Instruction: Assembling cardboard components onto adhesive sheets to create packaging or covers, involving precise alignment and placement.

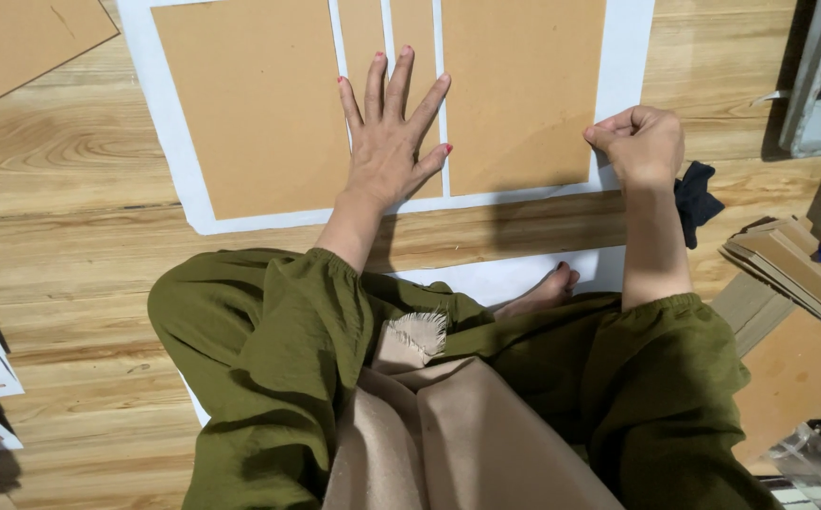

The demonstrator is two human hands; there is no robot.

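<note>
A large white sheet (176,142) lies flat on the wooden floor (61,179), and every other thing is placed from it. On the sheet lie brown cardboard panels: a wide left panel (250,104), two narrow strips (361,38) in the middle, and a wide right panel (522,94), with thin white gaps between them. The left hand (390,132) rests palm down with its fingers spread, pressing on the narrow strips near the sheet's lower edge. The right hand (642,142) is curled shut at the sheet's lower right corner, pinching the white edge just beside the right panel. A dark cloth (697,198) lies just right of that corner. A stack of cardboard pieces (788,264) lies further right of the sheet.
</note>
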